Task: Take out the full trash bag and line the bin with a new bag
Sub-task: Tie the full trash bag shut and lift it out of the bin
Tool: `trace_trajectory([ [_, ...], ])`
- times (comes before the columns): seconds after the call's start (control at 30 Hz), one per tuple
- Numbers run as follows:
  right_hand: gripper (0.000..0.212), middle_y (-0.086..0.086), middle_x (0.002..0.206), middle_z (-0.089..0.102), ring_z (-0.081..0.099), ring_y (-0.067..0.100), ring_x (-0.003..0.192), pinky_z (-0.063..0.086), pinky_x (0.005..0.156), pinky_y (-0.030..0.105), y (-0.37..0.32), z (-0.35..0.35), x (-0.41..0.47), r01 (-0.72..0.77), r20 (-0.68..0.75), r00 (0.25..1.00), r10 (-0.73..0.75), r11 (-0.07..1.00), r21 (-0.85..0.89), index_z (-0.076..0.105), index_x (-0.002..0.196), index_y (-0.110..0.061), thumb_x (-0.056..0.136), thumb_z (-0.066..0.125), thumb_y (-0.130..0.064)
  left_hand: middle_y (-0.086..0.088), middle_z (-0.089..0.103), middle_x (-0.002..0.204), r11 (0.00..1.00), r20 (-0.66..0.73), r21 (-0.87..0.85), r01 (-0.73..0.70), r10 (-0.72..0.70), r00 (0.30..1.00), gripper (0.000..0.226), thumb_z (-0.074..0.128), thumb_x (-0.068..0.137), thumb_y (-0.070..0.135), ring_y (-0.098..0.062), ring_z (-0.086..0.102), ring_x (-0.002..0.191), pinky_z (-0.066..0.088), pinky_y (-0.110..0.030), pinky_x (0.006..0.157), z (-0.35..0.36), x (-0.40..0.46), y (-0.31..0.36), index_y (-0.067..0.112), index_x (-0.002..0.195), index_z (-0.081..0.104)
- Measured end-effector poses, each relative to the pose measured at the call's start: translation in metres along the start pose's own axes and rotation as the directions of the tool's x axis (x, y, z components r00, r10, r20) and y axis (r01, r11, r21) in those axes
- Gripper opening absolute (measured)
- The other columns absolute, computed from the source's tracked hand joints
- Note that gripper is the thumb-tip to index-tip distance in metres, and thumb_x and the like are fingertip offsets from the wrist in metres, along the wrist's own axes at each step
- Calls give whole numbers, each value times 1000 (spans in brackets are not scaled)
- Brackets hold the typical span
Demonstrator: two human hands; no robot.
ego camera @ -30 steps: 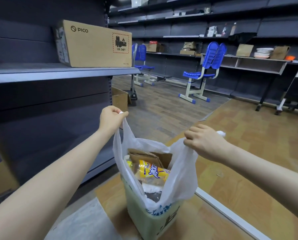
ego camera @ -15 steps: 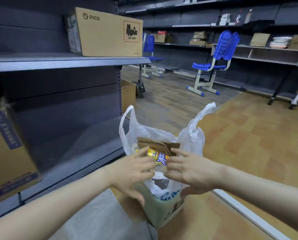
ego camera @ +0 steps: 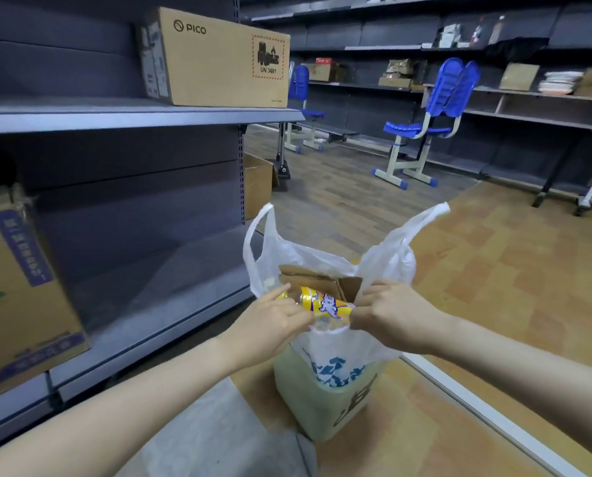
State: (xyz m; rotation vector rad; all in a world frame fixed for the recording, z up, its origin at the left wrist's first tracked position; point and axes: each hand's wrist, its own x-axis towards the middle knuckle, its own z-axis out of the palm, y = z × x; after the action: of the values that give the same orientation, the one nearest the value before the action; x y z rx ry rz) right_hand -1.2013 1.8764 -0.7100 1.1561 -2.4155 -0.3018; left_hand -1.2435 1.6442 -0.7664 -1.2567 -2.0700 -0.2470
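A large printed carton [ego camera: 19,290] sits on the low shelf far to the left of the bin, and above it on the upper shelf [ego camera: 122,113] stands a brown PICO box [ego camera: 219,58] with a battery warning label. An open cardboard box [ego camera: 258,182] rests on the floor behind the bin, at the end of the shelving.

The left hand [ego camera: 270,321] reaches in at the left side of the bin's mouth, its fingers curled and pinching the near edge of the white trash bag [ego camera: 336,342], with the forefinger stretched along a yellow wrapper [ego camera: 325,302] that lies on top of the rubbish. The pale green bin [ego camera: 322,407] stands on the wooden floor [ego camera: 511,287], just right of the shelving, and the full bag is still seated inside it, its printed lower part draped over the bin's front rim. Torn brown cardboard [ego camera: 322,278] pokes up behind the wrapper. The bag's two handles stand free and upright, one [ego camera: 256,232] above the left hand, the other [ego camera: 422,222] above the right.

The right hand [ego camera: 391,313] is at the right side of the bin's mouth, knuckles up, fingers clenched on a gather of the bag's plastic next to the wrapper's end. The two hands are close together, with only the wrapper's width between them.

Far beyond the bin, to the right, blue chairs [ego camera: 435,111] stand before dark wall shelves.
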Motion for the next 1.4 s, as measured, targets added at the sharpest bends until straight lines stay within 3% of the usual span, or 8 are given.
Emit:
trace_trajectory([
  [0.23, 33, -3, 61, 60, 57, 23, 53, 47, 52, 26, 2, 4, -11, -35, 205, 979, 19, 997, 74, 61, 77, -18, 81, 50, -48, 8, 64, 86, 988, 255, -153, 17, 23, 967, 42, 41, 87, 59, -13, 59, 83, 35, -33, 101, -5, -3, -7, 21, 98, 56],
  [0.33, 35, -6, 65, 60, 57, 18, 60, 40, 69, 26, 8, -2, -10, 55, 341, 940, -17, 993, -102, 64, 77, -22, 56, 77, -46, 9, 67, 77, 999, 267, -33, -31, 39, 963, 15, 72, 67, 29, -13, 65, 74, 35, -32, 97, -4, -5, -23, 23, 80, 68],
  [0.5, 21, -8, 49, 50, 50, 17, 50, 38, 62, 22, 14, -10, -7, 15, 134, 991, -9, 999, -49, 61, 50, -26, 48, 78, -15, 14, 64, 54, 995, 226, -78, 69, -50, 973, 19, 56, 68, 17, -8, 61, 52, 49, -46, 89, -15, 4, -26, 27, 63, 72],
  [0.7, 52, 9, 122, 51, 43, 25, 123, 31, 106, 45, 15, -26, -19, -194, -176, 963, 205, 978, 81, 53, 123, -15, 80, 57, -44, 9, 69, 84, 963, 100, -202, 177, -159, 982, 37, 49, 86, 51, -7, 55, 80, 36, -23, 94, -16, 5, -31, 22, 83, 72],
  [0.8, 81, 16, 142, 33, 27, 29, 138, 23, 115, 45, 19, -39, -13, -496, -399, 715, 574, 818, 290, 31, 140, -4, 82, 53, -56, -1, 66, 97, 942, -134, -124, 313, -328, 935, 37, 59, 81, 46, -14, 54, 93, 39, -26, 87, -28, 12, -44, 13, 94, 70],
  [1.0, 104, 9, 155, 17, 14, 22, 145, 22, 117, 42, 43, -38, 11, -733, 140, 131, 981, 1, 680, 23, 147, -9, 69, 71, -59, -8, 46, 137, 633, 21, -164, 757, -765, 644, 74, 76, 73, 42, -26, 40, 128, 35, -38, 104, -44, 44, -63, 8, 132, 45],
  [1.17, 20, 9, 110, 56, 47, 24, 113, 40, 89, 38, 63, -18, 28, -715, 10, 215, 976, 150, 683, 59, 79, -14, 84, 61, -33, -4, 59, 103, 636, 51, -124, 762, -762, 645, 20, 61, 88, 30, -25, 57, 99, 41, -30, 74, -33, 65, -76, 10, 86, 61],
  [1.4, 22, 15, 79, 61, 63, 26, 80, 42, 68, 31, 47, -34, 62, -462, -143, 448, 882, 366, 808, 56, 81, -2, 96, 48, -17, -4, 64, 112, 639, 101, -392, 662, -686, 721, 17, 48, 96, 25, -19, 58, 95, 41, -28, 75, -26, 85, -49, 10, 93, 55],
])
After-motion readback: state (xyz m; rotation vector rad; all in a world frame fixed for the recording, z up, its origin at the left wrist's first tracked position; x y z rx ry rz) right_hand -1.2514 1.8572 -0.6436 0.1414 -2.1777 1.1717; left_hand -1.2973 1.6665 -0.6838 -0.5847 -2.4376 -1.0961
